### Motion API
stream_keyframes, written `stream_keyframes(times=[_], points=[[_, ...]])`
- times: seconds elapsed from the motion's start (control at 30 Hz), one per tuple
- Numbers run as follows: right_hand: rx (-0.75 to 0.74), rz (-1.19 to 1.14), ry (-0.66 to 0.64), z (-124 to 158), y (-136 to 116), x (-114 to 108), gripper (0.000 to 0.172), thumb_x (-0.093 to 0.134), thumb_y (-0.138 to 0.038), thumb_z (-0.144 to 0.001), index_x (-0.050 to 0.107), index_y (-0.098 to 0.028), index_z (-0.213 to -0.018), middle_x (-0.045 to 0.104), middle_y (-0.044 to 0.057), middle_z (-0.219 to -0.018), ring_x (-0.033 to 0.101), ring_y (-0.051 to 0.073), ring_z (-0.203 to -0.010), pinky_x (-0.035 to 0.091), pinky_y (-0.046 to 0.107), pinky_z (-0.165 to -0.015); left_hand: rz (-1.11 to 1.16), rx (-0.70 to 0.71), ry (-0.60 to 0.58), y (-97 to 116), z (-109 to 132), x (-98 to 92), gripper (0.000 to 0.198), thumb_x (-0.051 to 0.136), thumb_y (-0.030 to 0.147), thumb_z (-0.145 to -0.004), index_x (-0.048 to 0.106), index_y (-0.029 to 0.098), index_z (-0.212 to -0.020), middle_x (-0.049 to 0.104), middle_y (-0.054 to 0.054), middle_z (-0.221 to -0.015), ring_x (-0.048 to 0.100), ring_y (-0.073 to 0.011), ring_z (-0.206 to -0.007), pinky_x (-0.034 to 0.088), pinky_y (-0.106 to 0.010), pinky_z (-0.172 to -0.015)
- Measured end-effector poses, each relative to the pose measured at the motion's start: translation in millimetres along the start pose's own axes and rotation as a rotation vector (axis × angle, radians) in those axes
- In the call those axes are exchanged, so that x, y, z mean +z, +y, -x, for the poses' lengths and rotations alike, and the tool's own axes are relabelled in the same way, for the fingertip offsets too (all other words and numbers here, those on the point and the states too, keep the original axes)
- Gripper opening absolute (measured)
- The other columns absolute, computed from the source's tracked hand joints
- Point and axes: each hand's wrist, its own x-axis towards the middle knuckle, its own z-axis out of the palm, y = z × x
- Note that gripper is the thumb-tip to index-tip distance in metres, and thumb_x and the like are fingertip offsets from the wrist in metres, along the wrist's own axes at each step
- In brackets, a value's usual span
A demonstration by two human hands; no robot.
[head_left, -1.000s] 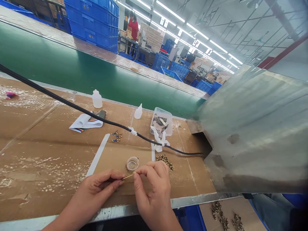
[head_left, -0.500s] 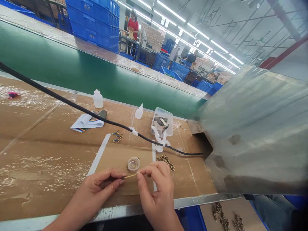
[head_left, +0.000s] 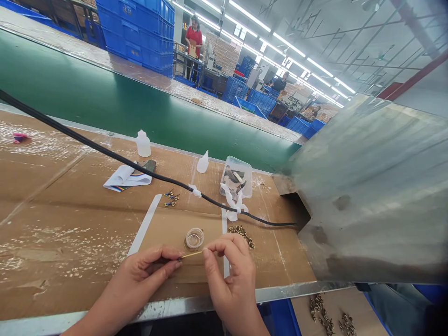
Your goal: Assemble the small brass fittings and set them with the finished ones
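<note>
My left hand [head_left: 147, 275] pinches one end of a thin yellowish stick [head_left: 191, 255] low over the cardboard-covered bench [head_left: 70, 224]. My right hand [head_left: 229, 275] pinches the stick's other end, thumb and forefinger closed on something too small to make out. Just beyond the stick sits a small clear round dish [head_left: 194, 238]. A heap of small brass-coloured parts [head_left: 241, 234] lies to the right of the dish, close to my right fingers.
A black cable [head_left: 115, 158], taped down with white strips, crosses the bench. Two white squeeze bottles [head_left: 143, 143], a clear plastic tub [head_left: 237, 176], folded paper [head_left: 124, 178] and small blue-tipped parts [head_left: 170, 198] lie further back. A green conveyor [head_left: 105, 102] runs behind; a metal chute [head_left: 371, 186] stands right.
My right hand has slid slightly to the right along the stick, showing more of its length. My left hand has stayed in place.
</note>
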Motion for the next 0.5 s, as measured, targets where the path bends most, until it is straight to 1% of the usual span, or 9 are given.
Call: stream_keyframes(times=[0.1, 0.23, 0.37, 0.5], points=[[-0.001, 0.013, 0.049, -2, 6, 0, 0.010, 0.054, -0.017, -0.091, 0.062, -0.023, -0.088, 0.059, 0.001, -0.085, 0.055, 0.018, -0.083, 0.039, 0.033, -0.075, 0.015, -0.003, 0.011, -1, 0, 0.4, 0.015, 0.069, 0.035, -0.075, 0.077, 0.024, -0.080, 0.079, -0.003, -0.081, 0.072, -0.0225, -0.078, 0.058, -0.026, -0.073], [-0.053, 0.143, 0.081, -7, 15, 4, 0.010, 0.060, -0.016, -0.088, 0.065, -0.024, -0.086, 0.060, 0.000, -0.083, 0.053, 0.018, -0.080, 0.036, 0.034, -0.076, 0.044, -0.032, 0.042, 0, -2, 0.6, 0.016, 0.072, 0.037, -0.071, 0.077, 0.024, -0.078, 0.079, -0.004, -0.083, 0.073, -0.0228, -0.079, 0.059, -0.026, -0.071], [-0.057, 0.224, 0.055, -7, 19, 11, 0.013, 0.063, -0.013, -0.086, 0.068, -0.024, -0.085, 0.061, 0.000, -0.080, 0.053, 0.018, -0.078, 0.034, 0.034, -0.077, 0.104, -0.062, 0.080, 4, -3, 0.8, 0.017, 0.073, 0.038, -0.067, 0.077, 0.023, -0.076, 0.079, -0.005, -0.080, 0.073, -0.0226, -0.074, 0.060, -0.026, -0.066], [-0.076, 0.253, 0.019, -6, 21, 14, 0.013, 0.063, -0.012, -0.084, 0.069, -0.024, -0.084, 0.060, 0.000, -0.077, 0.053, 0.018, -0.075, 0.034, 0.034, -0.077, 0.177, -0.093, 0.136, 6, -3, 1.5, 0.016, 0.077, 0.035, -0.060, 0.077, 0.023, -0.072, 0.079, -0.004, -0.079, 0.073, -0.0222, -0.073, 0.061, -0.026, -0.066]])
